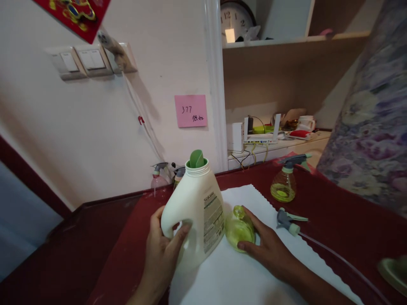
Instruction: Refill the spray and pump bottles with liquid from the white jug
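Note:
My left hand (167, 250) is wrapped round the handle of a large white detergent jug (193, 203). The jug has no cap on, and a green pouring spout (196, 159) shows in its mouth. Right beside it, my right hand (265, 243) grips a small yellow-green spray bottle (239, 226) with its top off. Some liquid seems to be inside, though how much I cannot tell. To the right of that hand lies a grey and pale green spray head (288, 220) with a long clear tube.
White paper (241, 279) covers part of the dark red table (124, 254). A yellow spray bottle (283, 186) with its head on stands at the back right, a pink one (158, 182) by the wall. A white router (260, 139) sits on the shelf behind.

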Action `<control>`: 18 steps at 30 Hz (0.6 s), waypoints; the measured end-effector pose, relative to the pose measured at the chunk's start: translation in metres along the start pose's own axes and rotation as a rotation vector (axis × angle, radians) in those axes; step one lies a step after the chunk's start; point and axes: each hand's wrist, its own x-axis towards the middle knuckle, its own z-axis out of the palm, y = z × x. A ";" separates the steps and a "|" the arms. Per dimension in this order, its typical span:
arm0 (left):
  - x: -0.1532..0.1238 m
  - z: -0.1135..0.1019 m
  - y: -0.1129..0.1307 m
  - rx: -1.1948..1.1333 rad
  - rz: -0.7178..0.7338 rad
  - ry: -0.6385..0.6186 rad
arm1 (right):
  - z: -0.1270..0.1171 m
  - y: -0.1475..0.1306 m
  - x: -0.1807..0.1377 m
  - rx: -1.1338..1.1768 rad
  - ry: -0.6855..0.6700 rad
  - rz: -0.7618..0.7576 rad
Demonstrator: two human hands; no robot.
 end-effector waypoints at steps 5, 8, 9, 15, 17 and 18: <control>-0.012 -0.002 0.012 -0.061 0.181 0.209 | 0.004 -0.003 -0.005 0.008 -0.007 -0.020; -0.026 -0.005 0.026 -0.153 0.386 0.351 | 0.000 -0.012 -0.005 0.009 0.115 -0.097; -0.031 -0.006 0.031 -0.173 0.449 0.362 | -0.006 -0.016 -0.004 0.007 0.188 -0.120; -0.066 0.009 0.047 0.038 0.573 0.007 | -0.073 -0.026 0.001 -0.541 0.293 -0.086; -0.072 0.022 0.049 0.131 0.541 -0.170 | -0.089 -0.017 -0.004 -0.907 0.193 -0.021; -0.074 0.029 0.050 0.148 0.506 -0.248 | -0.094 -0.010 -0.008 -1.028 0.145 0.006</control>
